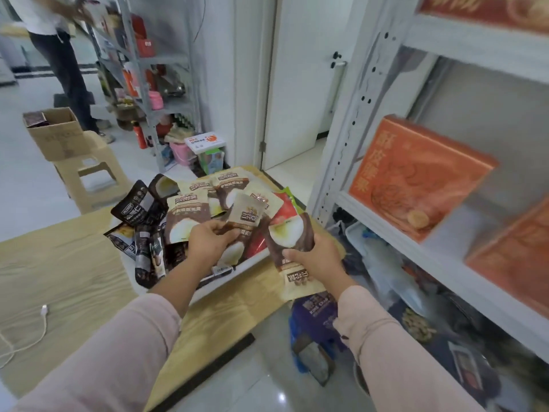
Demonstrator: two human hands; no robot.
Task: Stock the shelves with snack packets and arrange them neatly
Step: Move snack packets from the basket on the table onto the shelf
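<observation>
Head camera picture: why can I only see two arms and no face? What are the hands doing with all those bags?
The camera sits on a person's head and looks down, so you only see that person's own arms in pink sleeves. There is just this one picture. The left hand pinches a small beige packet of snacks. The right hand grips a bigger brown packet. Under them lies a heap of packets, beside a wooden tabletop. On the right stands a white shelf with orange boxes on it. The job is to put the packets onto shelves neatly.
</observation>
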